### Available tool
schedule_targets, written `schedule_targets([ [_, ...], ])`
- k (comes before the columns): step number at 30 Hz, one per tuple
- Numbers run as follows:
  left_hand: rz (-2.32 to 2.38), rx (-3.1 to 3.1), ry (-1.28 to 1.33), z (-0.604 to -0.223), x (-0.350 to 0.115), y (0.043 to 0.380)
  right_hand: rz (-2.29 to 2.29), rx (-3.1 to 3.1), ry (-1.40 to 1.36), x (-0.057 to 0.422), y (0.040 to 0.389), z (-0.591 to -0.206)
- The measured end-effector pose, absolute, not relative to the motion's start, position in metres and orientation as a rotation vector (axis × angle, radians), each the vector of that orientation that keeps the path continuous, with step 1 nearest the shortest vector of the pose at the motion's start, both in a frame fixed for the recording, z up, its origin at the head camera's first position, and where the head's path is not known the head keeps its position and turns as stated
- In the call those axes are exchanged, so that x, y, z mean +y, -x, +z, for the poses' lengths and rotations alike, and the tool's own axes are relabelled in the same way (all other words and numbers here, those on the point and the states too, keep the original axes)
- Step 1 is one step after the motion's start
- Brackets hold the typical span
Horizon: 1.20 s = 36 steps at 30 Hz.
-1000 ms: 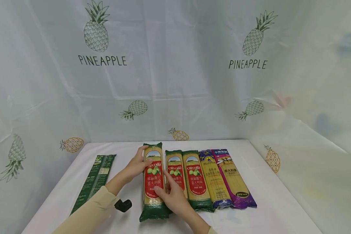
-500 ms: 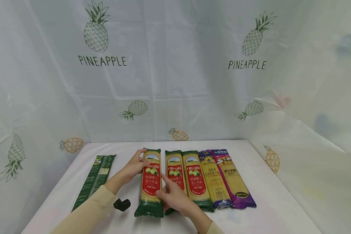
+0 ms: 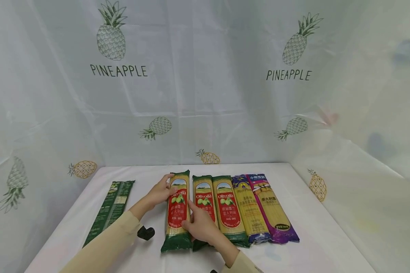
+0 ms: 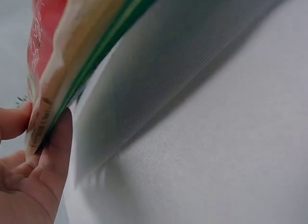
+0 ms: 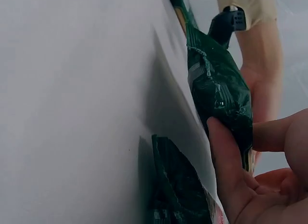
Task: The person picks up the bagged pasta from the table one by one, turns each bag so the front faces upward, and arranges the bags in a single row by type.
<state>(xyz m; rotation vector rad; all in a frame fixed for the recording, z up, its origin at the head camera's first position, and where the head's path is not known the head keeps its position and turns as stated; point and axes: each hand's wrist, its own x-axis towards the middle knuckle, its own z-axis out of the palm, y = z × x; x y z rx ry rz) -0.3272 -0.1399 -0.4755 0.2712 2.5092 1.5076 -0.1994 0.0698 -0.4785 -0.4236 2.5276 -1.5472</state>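
Note:
Both hands hold one red-and-green spaghetti pack (image 3: 178,208), its printed front facing up. My left hand (image 3: 160,192) grips its upper left edge, with the thumb (image 4: 14,122) on the front and fingers behind. On the lower right edge, my right hand (image 3: 203,223) pinches the pack between thumb and fingers. The right wrist view shows fingers under its green end (image 5: 219,84), which is raised off the white surface. Two matching spaghetti packs (image 3: 205,197), (image 3: 229,206) lie just right of it, the nearer one partly hidden by my right hand.
Farther right lie a yellow-and-blue spaghetti pack (image 3: 252,208) and a purple one (image 3: 273,208), side by side. A green pack (image 3: 111,208) lies back side up at the left, partly behind the left sleeve. A pineapple-printed curtain (image 3: 205,83) rises behind the white table (image 3: 311,235).
The held spaghetti pack first dropped lower and shifted left, then came slightly back right and up. Both hands moved along with it and kept their grip. The other packs stayed in place.

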Motion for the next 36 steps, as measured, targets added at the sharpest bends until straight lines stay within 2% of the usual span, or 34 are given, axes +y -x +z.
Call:
schedule_targets([
  [10, 1.357, 2.562, -0.269, -0.490, -0.137, 0.339, -1.233, 2.709, 0.466, 0.067, 0.208, -0.478],
  [15, 1.122, 2.739, -0.411, -0.486, -0.132, 0.340, -1.059, 2.798, 0.428, 0.066, 0.213, -0.479],
  [19, 0.962, 2.808, -0.487, -0.480, -0.131, 0.339, -1.095, 2.760, 0.425, 0.067, 0.214, -0.481],
  [36, 1.142, 2.471, -0.301, -0.493, -0.143, 0.365, -1.354, 2.571, 0.407, 0.074, 0.217, -0.488],
])
